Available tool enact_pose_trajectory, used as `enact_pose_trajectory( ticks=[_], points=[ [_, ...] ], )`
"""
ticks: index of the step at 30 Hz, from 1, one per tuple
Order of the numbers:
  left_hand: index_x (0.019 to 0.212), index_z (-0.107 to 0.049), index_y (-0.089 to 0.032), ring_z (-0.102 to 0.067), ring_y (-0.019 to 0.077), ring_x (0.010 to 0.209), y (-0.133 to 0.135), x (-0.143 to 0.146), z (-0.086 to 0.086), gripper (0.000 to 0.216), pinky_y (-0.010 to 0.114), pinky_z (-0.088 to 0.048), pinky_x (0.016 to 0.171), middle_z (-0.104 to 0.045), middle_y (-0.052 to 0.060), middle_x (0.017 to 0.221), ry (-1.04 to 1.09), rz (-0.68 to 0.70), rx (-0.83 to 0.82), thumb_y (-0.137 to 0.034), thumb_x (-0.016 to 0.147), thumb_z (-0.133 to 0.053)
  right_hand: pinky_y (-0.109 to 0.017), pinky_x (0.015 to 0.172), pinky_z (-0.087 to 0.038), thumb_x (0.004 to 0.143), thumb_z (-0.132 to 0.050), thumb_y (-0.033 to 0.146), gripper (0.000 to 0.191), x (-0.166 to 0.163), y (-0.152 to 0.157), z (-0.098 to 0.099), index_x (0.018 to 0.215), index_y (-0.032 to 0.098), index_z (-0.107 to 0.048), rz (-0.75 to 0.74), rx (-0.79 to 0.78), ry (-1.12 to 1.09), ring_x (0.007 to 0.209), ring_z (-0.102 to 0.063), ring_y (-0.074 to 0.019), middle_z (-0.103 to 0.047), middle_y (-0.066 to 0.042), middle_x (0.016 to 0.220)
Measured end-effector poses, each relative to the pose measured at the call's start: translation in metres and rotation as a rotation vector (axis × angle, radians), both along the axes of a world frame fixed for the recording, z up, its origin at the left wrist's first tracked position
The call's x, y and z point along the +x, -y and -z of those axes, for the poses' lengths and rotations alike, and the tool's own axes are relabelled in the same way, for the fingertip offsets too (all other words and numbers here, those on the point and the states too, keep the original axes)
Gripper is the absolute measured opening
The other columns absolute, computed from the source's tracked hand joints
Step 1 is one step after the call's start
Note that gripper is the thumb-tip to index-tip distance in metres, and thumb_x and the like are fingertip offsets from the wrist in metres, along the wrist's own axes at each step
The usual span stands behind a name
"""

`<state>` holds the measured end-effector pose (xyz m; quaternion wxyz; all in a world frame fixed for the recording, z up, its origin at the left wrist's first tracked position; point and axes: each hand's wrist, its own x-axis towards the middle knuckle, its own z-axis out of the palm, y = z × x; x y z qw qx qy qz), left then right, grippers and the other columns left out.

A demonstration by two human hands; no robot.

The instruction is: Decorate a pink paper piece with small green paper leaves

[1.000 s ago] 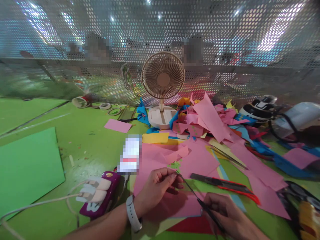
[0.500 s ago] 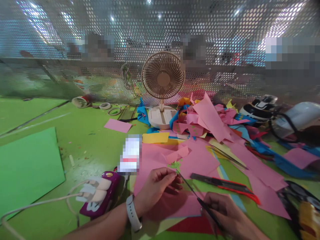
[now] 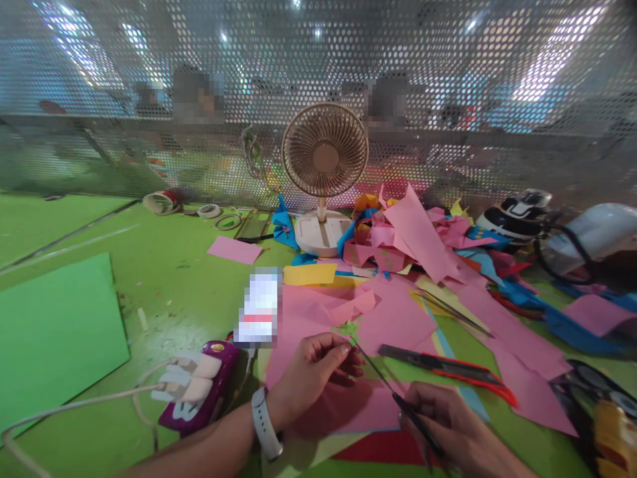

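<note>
My left hand (image 3: 311, 375) is curled in a pinch over pink paper (image 3: 318, 312), its fingertips closed on something too small to make out. A white watch sits on that wrist. My right hand (image 3: 450, 431) grips thin dark tweezers (image 3: 385, 385), whose tip reaches up to the left fingertips. Small green paper bits (image 3: 347, 328) lie just beyond the pinch.
A red and black utility knife (image 3: 448, 368) lies right of the hands. A beige desk fan (image 3: 324, 172) stands behind, beside a heap of pink and blue scraps (image 3: 418, 239). A purple device with plugs (image 3: 199, 385) and a green sheet (image 3: 54, 332) lie left. A perforated metal screen (image 3: 318, 99) closes the back.
</note>
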<state>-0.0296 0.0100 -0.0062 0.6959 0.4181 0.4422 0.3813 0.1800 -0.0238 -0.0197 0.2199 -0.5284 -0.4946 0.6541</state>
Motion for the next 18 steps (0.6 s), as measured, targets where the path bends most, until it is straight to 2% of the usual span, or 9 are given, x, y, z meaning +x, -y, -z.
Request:
enact_pose_trajectory(
  ticks=[8,12,14,18],
  points=[
    [0.081,-0.061,-0.011,-0.062,0.0148,0.067,0.0,0.0,-0.002,0.022,0.027,-0.051,0.061,-0.063,0.007,0.076,-0.024,-0.002,0.017,-0.032,0.081,-0.052,-0.016,0.041,-0.029,0.064,-0.066,0.053,0.042,0.002,0.001,0.008,0.062,0.016,-0.045,0.007,-0.009,-0.056,0.045,-0.036,-0.0046,-0.044,0.005,0.053],
    [0.083,-0.06,-0.012,-0.062,0.0139,0.065,-0.001,-0.001,0.002,0.024,0.025,-0.05,0.056,-0.064,0.007,0.08,-0.045,-0.013,0.009,-0.035,0.08,-0.053,-0.017,0.042,-0.031,0.062,-0.066,0.054,0.041,0.006,-0.003,0.003,0.063,0.016,-0.049,0.022,0.009,-0.023,0.046,-0.04,-0.0056,-0.046,0.004,0.052],
    [0.082,-0.059,-0.012,-0.06,0.0121,0.056,-0.002,-0.001,0.003,0.028,0.023,-0.048,0.05,-0.065,0.006,0.074,-0.077,-0.026,-0.01,-0.039,0.08,-0.052,-0.017,0.04,-0.03,0.064,-0.063,0.056,0.041,0.01,-0.008,-0.004,0.063,0.016,-0.05,0.064,0.059,0.024,0.043,-0.039,-0.0057,-0.047,0.004,0.049],
    [0.066,-0.054,-0.013,-0.053,0.0094,0.041,-0.002,0.0,0.0,0.037,0.02,-0.041,0.042,-0.058,0.001,0.052,-0.161,-0.028,0.038,-0.047,0.081,-0.048,-0.017,0.034,-0.026,0.067,-0.06,0.055,0.04,0.025,-0.02,-0.021,0.072,0.015,-0.056,0.117,0.169,0.137,0.038,-0.035,-0.0048,-0.057,0.0,0.055]
  ],
)
